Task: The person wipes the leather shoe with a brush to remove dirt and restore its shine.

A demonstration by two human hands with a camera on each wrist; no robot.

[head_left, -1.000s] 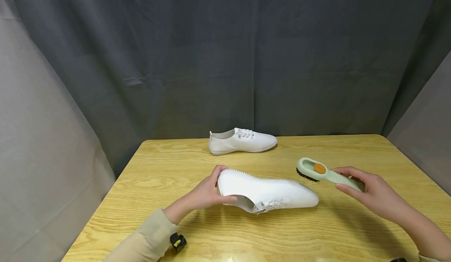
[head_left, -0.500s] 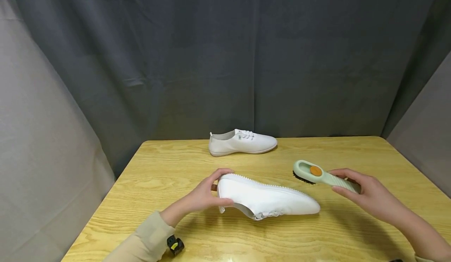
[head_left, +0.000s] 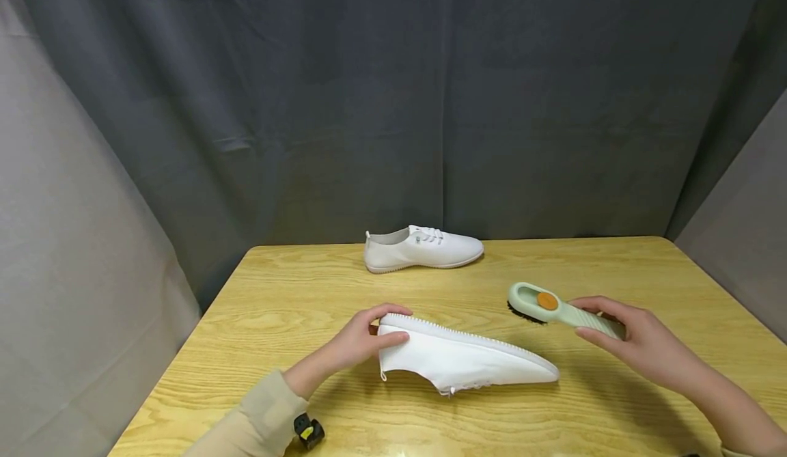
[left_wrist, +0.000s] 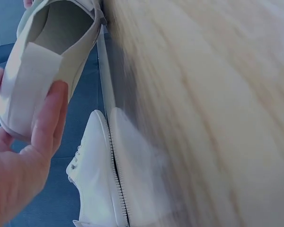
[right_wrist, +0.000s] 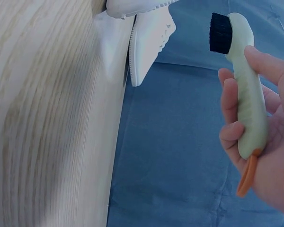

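Observation:
My left hand grips a white lace-up shoe by its heel, with the thumb on the side and fingers over the sole edge. The shoe is tipped, sole edge upward and laces toward the table, its toe pointing right. In the left wrist view the shoe's opening and heel show. My right hand holds a pale green shoe brush by its handle, above the table and apart from the shoe. The brush has an orange button, black bristles and an orange loop.
A second white shoe stands upright near the back edge of the wooden table, toe to the right. Behind the table hangs a dark grey curtain. Lighter cloth hangs at both sides.
The shoe in my left hand has rolled so that its opening turns down and more sole edge shows; its heel is slightly lower. My right hand has shifted slightly left and down with the brush.

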